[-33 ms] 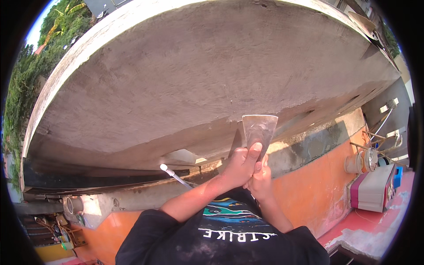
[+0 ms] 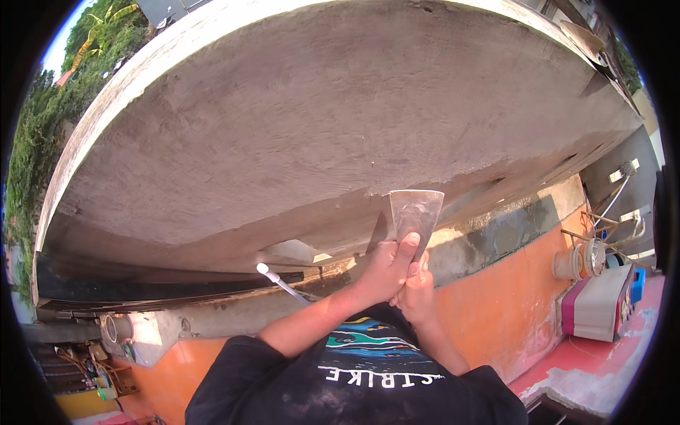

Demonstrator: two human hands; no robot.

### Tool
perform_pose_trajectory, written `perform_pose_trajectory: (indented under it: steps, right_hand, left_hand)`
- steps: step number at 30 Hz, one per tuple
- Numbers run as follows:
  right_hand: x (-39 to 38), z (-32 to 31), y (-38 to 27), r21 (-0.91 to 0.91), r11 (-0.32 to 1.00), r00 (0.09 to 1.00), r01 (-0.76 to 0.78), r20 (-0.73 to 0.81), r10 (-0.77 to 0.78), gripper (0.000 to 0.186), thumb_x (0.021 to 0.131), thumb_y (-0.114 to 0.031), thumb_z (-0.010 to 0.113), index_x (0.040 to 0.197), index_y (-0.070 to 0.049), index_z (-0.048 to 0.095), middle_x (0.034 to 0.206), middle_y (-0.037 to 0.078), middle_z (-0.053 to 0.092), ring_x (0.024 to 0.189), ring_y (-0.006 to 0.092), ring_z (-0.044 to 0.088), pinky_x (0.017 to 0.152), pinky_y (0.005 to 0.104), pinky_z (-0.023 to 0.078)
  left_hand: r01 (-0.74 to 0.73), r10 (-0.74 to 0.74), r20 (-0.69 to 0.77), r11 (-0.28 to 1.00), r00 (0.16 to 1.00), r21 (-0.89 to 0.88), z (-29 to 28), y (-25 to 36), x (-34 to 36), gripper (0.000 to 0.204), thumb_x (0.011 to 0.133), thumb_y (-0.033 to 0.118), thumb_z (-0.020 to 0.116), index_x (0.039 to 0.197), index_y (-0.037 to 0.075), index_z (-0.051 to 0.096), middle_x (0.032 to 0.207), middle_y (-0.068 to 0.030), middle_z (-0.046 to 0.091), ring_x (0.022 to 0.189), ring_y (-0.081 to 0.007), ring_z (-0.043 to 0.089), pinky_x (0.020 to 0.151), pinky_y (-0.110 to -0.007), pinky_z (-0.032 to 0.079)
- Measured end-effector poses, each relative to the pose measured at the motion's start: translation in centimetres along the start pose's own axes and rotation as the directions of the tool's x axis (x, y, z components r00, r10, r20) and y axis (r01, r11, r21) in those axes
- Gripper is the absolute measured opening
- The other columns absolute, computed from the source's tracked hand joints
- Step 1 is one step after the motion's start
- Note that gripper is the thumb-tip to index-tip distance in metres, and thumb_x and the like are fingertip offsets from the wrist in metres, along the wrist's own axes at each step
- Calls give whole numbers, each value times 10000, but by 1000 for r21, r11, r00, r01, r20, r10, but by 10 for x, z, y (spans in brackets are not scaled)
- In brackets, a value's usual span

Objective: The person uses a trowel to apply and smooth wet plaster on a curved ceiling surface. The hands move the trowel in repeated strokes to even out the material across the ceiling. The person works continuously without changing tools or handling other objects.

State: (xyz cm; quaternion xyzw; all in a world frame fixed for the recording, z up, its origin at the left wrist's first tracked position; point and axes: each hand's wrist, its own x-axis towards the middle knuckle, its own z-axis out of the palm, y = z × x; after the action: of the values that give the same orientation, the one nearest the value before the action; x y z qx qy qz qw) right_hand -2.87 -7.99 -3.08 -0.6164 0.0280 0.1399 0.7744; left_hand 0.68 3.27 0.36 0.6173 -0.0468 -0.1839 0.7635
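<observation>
My left hand (image 2: 388, 273) is closed on a metal scraper (image 2: 416, 211), its thumb lying along the lower blade. My right hand (image 2: 418, 297) is closed just below and to the right, gripping the same tool. The blade points away from me toward a large grey plastered surface (image 2: 340, 106), just below a rougher band; whether it touches the surface I cannot tell. My hands hide the scraper's handle. A white pipe (image 2: 282, 282) with a capped end is left of my left forearm.
An orange painted surface (image 2: 489, 297) runs behind me. At right are a bucket (image 2: 567, 262), a striped bundle (image 2: 595, 304), a blue container (image 2: 637, 283) and metal poles (image 2: 596, 227). Assorted clutter (image 2: 99, 372) lies lower left. Greenery (image 2: 32, 163) shows beyond the plastered surface's edge.
The scraper and both my hands have moved slightly down in the picture, away from the rougher band. My grip looks the same.
</observation>
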Motion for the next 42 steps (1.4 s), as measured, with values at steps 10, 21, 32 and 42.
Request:
perform_pose_trajectory:
  steps: [10,21,32,42]
  right_hand:
    - [18,7,-2,-114,987,993,114,31,-112,434,1036,-438,435,892,-37,518,643,13,531,545,91,520,504,241,411]
    - [-8,2,4,7,997,996,78,52,-78,505,1062,-440,301,905,-6,506,605,49,527,506,110,530,494,249,445]
    - [16,20,-11,-58,992,993,116,33,-115,582,1016,-556,373,873,-17,537,577,57,542,499,123,536,478,239,424]
    - [2,15,-12,-12,987,984,163,81,-161,564,1050,-485,312,885,5,538,582,59,550,501,119,538,473,242,432]
  left_hand:
    - [-60,59,-30,998,998,-31,-18,-8,8,740,980,670,310,756,26,598,665,-33,564,509,-88,519,405,-225,395]
    - [-8,6,60,999,998,36,-7,-1,-4,686,1031,561,284,774,8,599,524,-35,518,360,-95,499,324,-234,379]
    - [-15,17,-121,1000,993,13,-14,6,3,697,1011,598,323,768,10,607,585,-36,546,416,-89,498,351,-226,380]
    - [125,-124,-13,989,992,84,-11,19,-5,699,1015,601,290,793,20,608,577,-44,543,385,-98,498,339,-225,385]
